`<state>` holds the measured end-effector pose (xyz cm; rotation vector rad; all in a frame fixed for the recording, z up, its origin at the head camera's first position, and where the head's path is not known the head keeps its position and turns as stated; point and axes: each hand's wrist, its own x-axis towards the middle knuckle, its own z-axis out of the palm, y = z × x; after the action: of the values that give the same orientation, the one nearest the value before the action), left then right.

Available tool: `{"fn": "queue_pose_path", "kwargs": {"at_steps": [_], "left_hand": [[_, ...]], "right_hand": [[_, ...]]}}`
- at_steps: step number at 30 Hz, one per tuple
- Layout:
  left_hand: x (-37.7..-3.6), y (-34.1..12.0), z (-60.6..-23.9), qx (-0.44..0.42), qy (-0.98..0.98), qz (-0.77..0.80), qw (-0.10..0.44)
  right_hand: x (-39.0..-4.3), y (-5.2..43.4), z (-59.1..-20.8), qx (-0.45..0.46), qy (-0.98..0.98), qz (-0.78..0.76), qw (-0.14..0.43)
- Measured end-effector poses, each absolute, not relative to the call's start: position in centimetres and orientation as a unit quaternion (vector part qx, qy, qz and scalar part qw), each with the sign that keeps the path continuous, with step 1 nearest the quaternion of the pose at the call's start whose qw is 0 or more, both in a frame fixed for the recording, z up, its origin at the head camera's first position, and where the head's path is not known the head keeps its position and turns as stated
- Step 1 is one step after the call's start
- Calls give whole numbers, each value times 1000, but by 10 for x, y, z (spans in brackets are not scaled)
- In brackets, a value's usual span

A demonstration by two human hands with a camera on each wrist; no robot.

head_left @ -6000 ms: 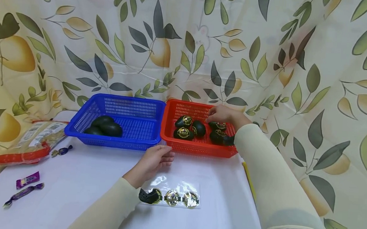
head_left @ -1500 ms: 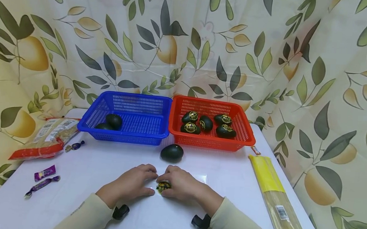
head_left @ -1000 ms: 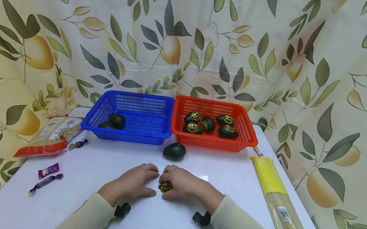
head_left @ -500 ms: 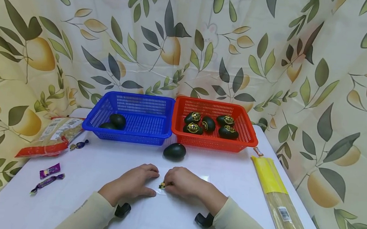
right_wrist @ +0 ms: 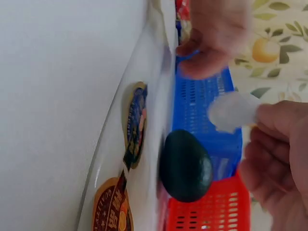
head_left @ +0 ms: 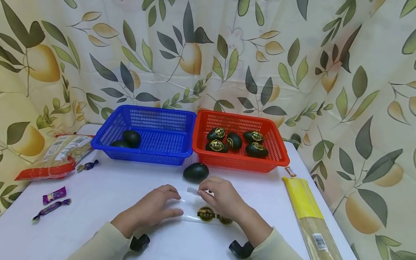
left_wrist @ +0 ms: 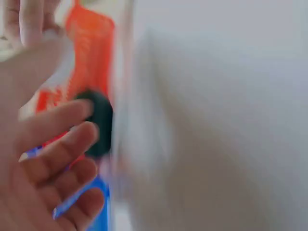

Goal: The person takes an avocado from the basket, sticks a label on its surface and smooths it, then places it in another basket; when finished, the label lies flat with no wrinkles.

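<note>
At mid-frame the right grip (head_left: 225,197), closed to a pinch, holds a pale-faced sticker (head_left: 192,191) by one edge; touching only that edge should keep it tacky. The relaxed left grip (head_left: 151,210) holds nothing beside the clear sheet (head_left: 190,214), lower centre; a dark fruit (head_left: 196,173) lies just above the sticker.

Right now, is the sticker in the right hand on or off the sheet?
Off: the right wrist view shows the right hand pinching the sticker by its edge, apart from the sheet.
</note>
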<state>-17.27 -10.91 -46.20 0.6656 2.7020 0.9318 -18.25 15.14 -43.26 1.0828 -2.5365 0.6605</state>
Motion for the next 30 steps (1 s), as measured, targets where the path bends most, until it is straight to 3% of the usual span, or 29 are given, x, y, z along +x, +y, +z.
{"fn": "queue_pose_path", "kwargs": {"at_steps": [6,10,13,18,22,25,30], "left_hand": [[-171,-83,-445,29,767,621,161],[-172,-75,-438,-39,699,692,177],[-174,-73,-436,-35,711,686,151],[-184,-74,-433,13,755,645,119],[-198,-73,-429,31,782,612,116],[-212,-69,-426,35,794,598,107],[-231,-61,-431,23,827,557,75]], "right_hand": [[-177,145,-428,465,-811,148,322],[-175,142,-428,473,-795,127,358],[-174,144,-430,418,-834,184,310],[-181,153,-431,235,-888,370,137],[-197,156,-427,156,-885,438,36],[-209,156,-428,133,-882,451,18],[-227,150,-437,107,-895,429,48]]}}
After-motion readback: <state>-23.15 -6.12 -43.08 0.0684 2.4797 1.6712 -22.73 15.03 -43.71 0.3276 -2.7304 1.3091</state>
